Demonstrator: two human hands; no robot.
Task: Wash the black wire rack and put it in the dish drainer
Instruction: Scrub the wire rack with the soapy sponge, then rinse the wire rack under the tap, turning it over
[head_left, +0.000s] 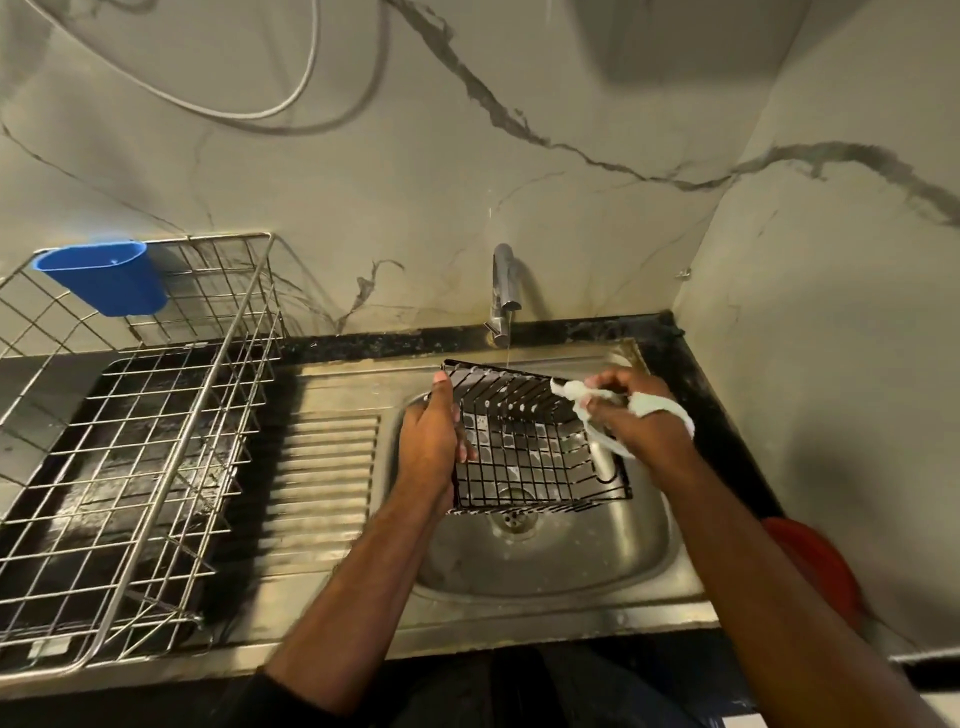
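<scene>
While I watch through the head camera, I take the sink (644, 551) as my reference for every position. The marble-veined wall (363, 171) rises behind the sink and returns along its right side. The dish drainer (156, 467), a bare steel wire frame, stands left of the sink beyond the ribbed draining board (322, 467), on a dark wet tray. The sink itself is a stainless bowl with its drain (514, 519) visible at the bottom.

The black wire rack (540, 457) is held over the sink bowl, above the drain, tilted with its far edge raised toward the tap (503, 296). It does not rest on the bowl as far as I can tell. A thin stream of water falls from the tap toward the rack's far edge.

The left hand (431, 441) grips the rack's left side, fingers curled round the wires and thumb lying along the edge. The right hand (634, 410) is at the rack's upper right corner, fingers closed on a white cloth (660, 408) that wraps across the knuckles and trails against the wires.

A blue plastic cup (106, 278) hangs on the drainer's far rim, well left of the sink. A red object (815, 561) lies just right of the sink, partly hidden by the right forearm; I cannot identify it.
</scene>
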